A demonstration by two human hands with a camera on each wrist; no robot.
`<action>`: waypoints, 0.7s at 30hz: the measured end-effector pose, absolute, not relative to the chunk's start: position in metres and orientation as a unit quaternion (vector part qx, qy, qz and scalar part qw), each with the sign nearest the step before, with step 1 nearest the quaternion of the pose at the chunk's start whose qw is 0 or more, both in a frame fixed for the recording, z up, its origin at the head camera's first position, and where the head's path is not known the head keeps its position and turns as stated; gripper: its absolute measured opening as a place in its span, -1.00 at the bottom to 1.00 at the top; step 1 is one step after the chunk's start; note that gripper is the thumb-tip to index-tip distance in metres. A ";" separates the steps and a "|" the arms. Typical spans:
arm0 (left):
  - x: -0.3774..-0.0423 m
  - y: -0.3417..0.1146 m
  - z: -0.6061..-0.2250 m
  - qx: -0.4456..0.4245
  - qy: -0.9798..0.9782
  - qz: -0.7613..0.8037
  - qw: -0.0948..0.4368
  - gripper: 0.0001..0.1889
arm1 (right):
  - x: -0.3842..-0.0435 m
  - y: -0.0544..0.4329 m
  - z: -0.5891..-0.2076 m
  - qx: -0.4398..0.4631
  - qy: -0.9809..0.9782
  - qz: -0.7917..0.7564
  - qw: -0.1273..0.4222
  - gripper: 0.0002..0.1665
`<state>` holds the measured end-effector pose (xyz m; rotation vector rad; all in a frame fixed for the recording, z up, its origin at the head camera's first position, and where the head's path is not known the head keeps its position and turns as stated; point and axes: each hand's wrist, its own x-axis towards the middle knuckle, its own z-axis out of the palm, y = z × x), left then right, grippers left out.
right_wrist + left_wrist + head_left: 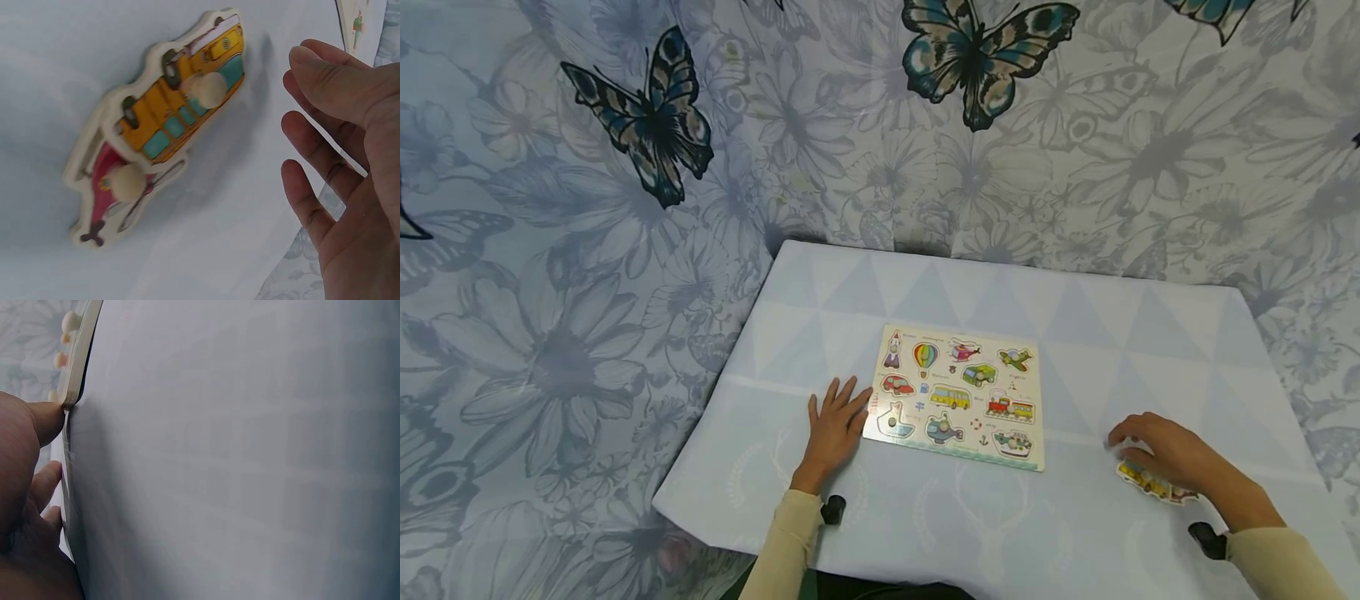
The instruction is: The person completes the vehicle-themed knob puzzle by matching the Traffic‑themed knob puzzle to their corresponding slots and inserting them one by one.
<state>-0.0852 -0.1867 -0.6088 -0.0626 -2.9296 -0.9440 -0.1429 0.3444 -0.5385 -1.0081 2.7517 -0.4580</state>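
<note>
A wooden puzzle board (955,450) with vehicle pictures lies on the table. My left hand (835,435) rests beside its left edge, fingers spread and thumb against the board's corner; pale knobs (72,322) stand up from the board in the left wrist view. Over at the right, my right hand (1172,454) hovers by two loose puzzle pieces, its fingers loosely bent around nothing. One is a yellow bus piece (147,125) with a round wooden knob. The other is a pink helicopter piece (103,194), also knobbed, partly overlapped by the bus.
A pale cloth with triangle patterns covers the table (880,287). Behind and to the left hangs a floral backdrop (850,167) with large butterflies. Dark straps (833,509) show at both wrists.
</note>
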 end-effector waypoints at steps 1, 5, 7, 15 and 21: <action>-0.086 -0.187 -0.609 -0.020 -0.951 -0.306 0.032 -0.57 | -0.141 0.346 -0.538 -0.340 0.923 -0.156 0.087 -0.69; -0.086 -0.186 -0.609 -0.016 -0.953 -0.302 0.026 -0.57 | -0.133 0.354 -0.538 -0.320 0.927 -0.160 0.114 -0.73; -0.087 -0.186 -0.609 -0.013 -0.952 -0.304 0.023 -0.57 | -0.131 0.358 -0.538 -0.309 0.929 -0.160 0.129 -0.76; -0.088 -0.185 -0.609 -0.010 -0.952 -0.306 0.022 -0.56 | -0.126 0.369 -0.545 -0.322 0.926 -0.157 0.117 -0.78; -0.087 -0.186 -0.608 -0.010 -0.951 -0.308 0.020 -0.57 | -0.117 0.373 -0.553 -0.340 0.920 -0.180 0.073 -0.71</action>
